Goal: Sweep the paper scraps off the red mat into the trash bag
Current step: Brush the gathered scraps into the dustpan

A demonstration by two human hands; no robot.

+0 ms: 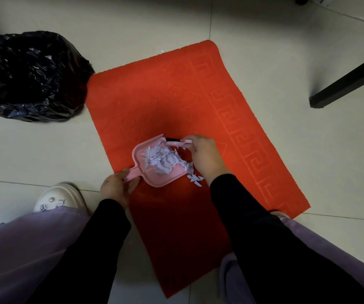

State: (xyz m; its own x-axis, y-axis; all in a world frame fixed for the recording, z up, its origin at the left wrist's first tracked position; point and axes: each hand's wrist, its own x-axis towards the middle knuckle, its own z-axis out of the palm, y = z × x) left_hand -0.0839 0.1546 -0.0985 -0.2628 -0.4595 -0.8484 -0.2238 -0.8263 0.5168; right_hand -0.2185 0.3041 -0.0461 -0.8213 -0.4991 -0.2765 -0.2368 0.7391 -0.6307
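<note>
Head view: we see most scraps point(162, 159) heaped in the pink pan point(158, 183), mid-mat, with a few strays point(195, 178) on the mat point(176, 95) just off the pan's right lip. Left hand point(117, 187) grips the pan handle, fingers curled round it. Right hand point(205, 154) pinches the brush point(174, 140) handle, with the bristles at the pan's far right edge.

Risks, as we judge them:
- The heap sits high and close to the open lip, so any tilt to the right on lifting would dump it back.
- The scraps look light, so a fast carry could flutter them onto the floor.
- The strays beside the right wrist could get missed or dragged off by the sleeve.
- The bag point(29, 77) rim looks crumpled and soft, so a tip at its edge could spill outside.

The bag stands far left, touching the mat's far-left corner. We see bare floor along the way. A shoe point(60, 197) is near left, beside the left hand. A table leg point(347, 82) is far right, well apart.
</note>
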